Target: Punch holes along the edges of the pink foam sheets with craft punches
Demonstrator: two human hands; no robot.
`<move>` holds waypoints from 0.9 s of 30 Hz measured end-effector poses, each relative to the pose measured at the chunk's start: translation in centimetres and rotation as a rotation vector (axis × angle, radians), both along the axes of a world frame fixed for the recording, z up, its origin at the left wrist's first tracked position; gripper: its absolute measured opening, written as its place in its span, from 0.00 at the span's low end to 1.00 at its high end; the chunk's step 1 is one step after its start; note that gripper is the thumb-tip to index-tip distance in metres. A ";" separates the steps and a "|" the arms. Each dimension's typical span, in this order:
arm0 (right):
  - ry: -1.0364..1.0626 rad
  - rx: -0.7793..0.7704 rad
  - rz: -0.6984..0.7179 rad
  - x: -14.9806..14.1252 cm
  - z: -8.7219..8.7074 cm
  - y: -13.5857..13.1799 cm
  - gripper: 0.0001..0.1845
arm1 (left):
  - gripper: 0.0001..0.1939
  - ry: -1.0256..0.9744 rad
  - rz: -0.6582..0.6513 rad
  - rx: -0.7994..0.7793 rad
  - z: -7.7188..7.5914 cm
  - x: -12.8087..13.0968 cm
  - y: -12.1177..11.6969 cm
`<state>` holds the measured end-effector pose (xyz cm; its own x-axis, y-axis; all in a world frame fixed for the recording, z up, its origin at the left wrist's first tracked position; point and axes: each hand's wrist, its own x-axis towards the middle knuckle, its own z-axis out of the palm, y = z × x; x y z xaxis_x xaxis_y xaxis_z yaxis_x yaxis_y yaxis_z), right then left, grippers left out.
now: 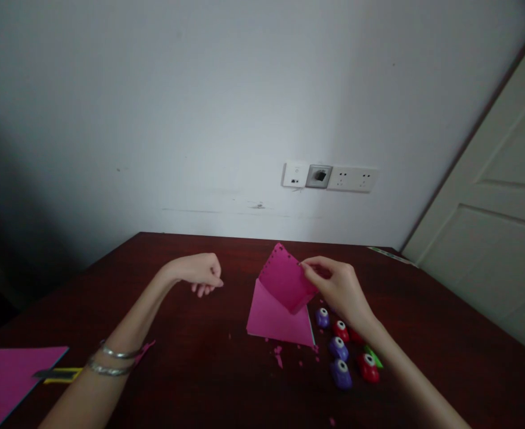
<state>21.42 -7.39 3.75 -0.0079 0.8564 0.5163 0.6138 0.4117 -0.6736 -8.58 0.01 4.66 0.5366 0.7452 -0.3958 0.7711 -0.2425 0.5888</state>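
Observation:
A darker pink sheet of paper (286,277) with small holes punched along its edges stands tilted up from the table. My right hand (336,286) pinches its right edge between thumb and fingers. Beneath it lies a lighter pink paper (275,319); whether the two are joined I cannot tell. My left hand (204,274) hovers to the left of the papers with its fingers curled in and nothing visible in them. Purple craft punches (339,348) and red craft punches (368,368) with white tops are grouped below my right wrist.
Pink paper scraps (279,357) are scattered in front of the sheets. At the left front, a yellow cutter (61,375) rests partly on another pink sheet (7,378). A green item (373,356) lies among the punches. The wall with sockets (351,179) borders the dark red table (190,363).

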 end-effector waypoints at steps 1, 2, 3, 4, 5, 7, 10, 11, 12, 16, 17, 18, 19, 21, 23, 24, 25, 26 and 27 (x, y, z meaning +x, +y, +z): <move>-0.002 0.014 -0.003 0.2 0.2 0.0 0.09 | 0.12 0.122 0.051 -0.043 -0.5 -1.1 0.8; -0.008 0.032 -0.005 0.3 0.3 0.0 0.09 | 0.11 0.226 0.094 -0.080 -1.0 -2.0 1.6; -0.019 0.056 -0.010 0.4 0.4 -0.1 0.09 | 0.11 0.294 0.123 -0.098 -1.5 -2.6 2.1; -0.036 0.085 -0.016 0.4 0.4 -0.1 0.09 | 0.10 0.339 0.140 -0.106 -1.8 -2.8 2.5; -0.059 0.124 -0.024 0.4 0.3 -0.2 0.09 | 0.10 0.338 0.144 -0.095 -2.0 -2.7 2.7; -0.136 0.239 -0.028 0.3 0.0 -0.3 0.09 | 0.12 0.181 0.107 -0.058 -1.8 -1.2 2.2; -0.340 0.445 -0.001 -0.2 -0.7 -0.7 0.10 | 0.25 -0.398 -0.013 -0.124 -1.3 3.1 -0.2; -0.415 0.509 0.012 -0.4 -0.9 -0.8 0.10 | 0.29 -0.604 -0.047 -0.201 -1.2 4.7 -1.2; -0.485 0.565 0.026 -0.6 -1.2 -0.9 0.10 | 0.29 -0.791 -0.066 -0.263 -1.4 6.4 -2.2; -0.658 0.691 0.098 -1.7 -2.1 -1.2 0.08 | 0.20 -1.227 0.093 -0.401 -3.1 11.2 -4.8; -0.680 0.696 0.118 -1.9 -2.3 -1.2 0.08 | 0.16 -1.300 0.153 -0.424 -3.7 11.8 -5.1; -0.696 0.694 0.138 -2.2 -2.5 -1.1 0.08 | 0.12 -1.361 0.211 -0.433 -4.2 12.1 -5.2; -0.705 0.690 0.158 -2.4 -2.6 -1.0 0.08 | 0.10 -1.406 0.264 -0.427 -4.6 12.3 -5.2; -0.705 0.677 0.210 -2.5 -2.7 -0.9 0.08 | 0.07 -1.432 0.335 -0.392 -5.0 12.2 -5.0; -0.678 0.656 0.264 -2.4 -2.6 -0.9 0.09 | 0.09 -1.403 0.362 -0.358 -5.0 11.9 -4.6; -0.645 0.638 0.281 -2.1 -2.5 -0.8 0.10 | 0.11 -1.385 0.369 -0.345 -4.9 11.6 -4.3; -0.591 0.607 0.285 -1.9 -2.3 -0.7 0.11 | 0.12 -1.370 0.375 -0.339 -4.9 11.4 -4.0; -0.522 0.559 0.279 -1.5 -2.2 -0.6 0.12 | 0.14 -1.354 0.381 -0.341 -4.9 11.1 -3.7; -0.447 0.497 0.264 -1.2 -2.2 -0.3 0.12 | 0.15 -1.336 0.392 -0.351 -5.1 10.9 -3.3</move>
